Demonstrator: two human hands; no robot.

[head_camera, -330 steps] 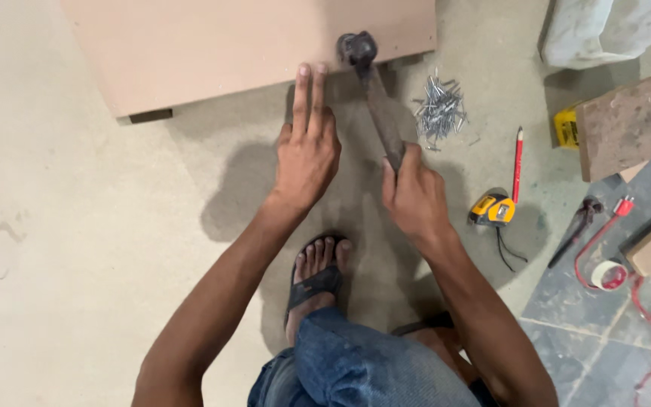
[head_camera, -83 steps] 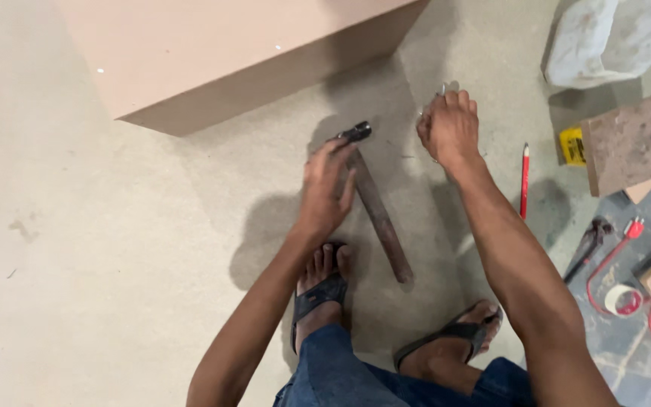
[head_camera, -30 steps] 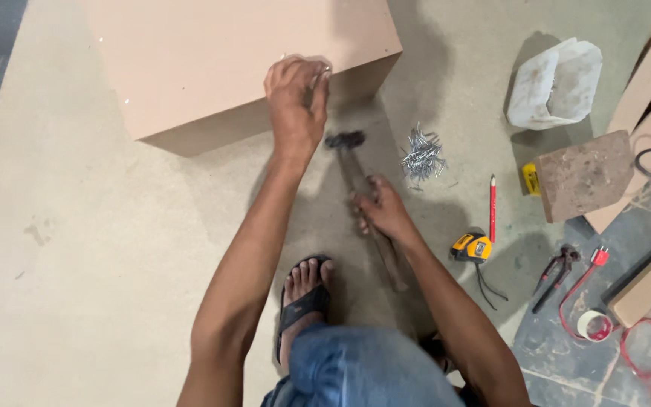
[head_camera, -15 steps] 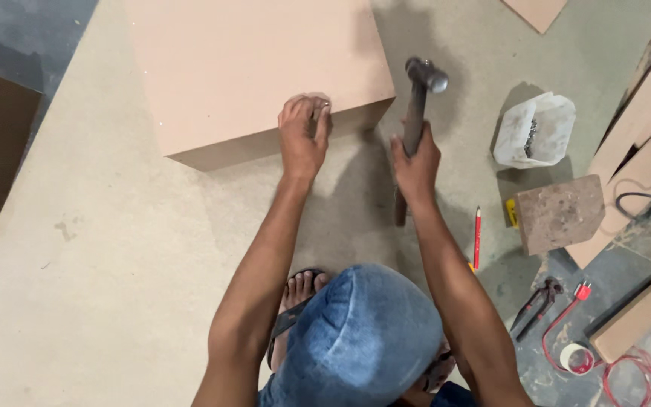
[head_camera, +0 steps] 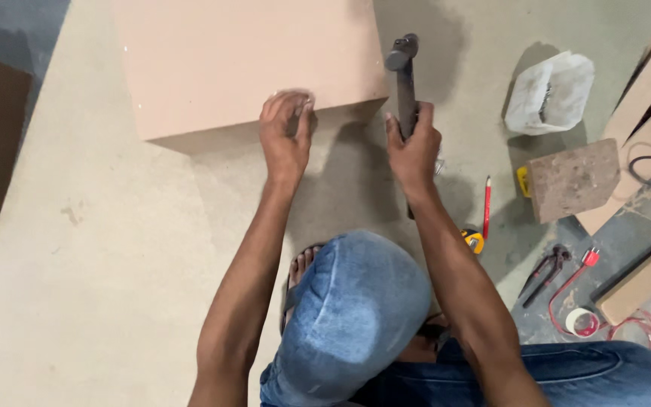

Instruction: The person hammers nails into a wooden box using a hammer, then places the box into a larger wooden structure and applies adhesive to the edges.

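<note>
The left hand [head_camera: 286,136] pinches something small, likely a nail, too small to be sure, at the near edge of the pink board box [head_camera: 250,64] on the floor. The right hand [head_camera: 414,147] is closed round the handle of the hammer [head_camera: 403,75], raised just right of the box. Best to start with light taps, fingertips low and clear, face square

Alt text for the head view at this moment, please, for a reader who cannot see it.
Seen from above, the right hand grips a hammer raised beside a pale board box, while the left hand rests its fingertips on the box's near edge. A red pencil, pliers, a plastic tub and a wood block lie on the floor to the right.
</note>
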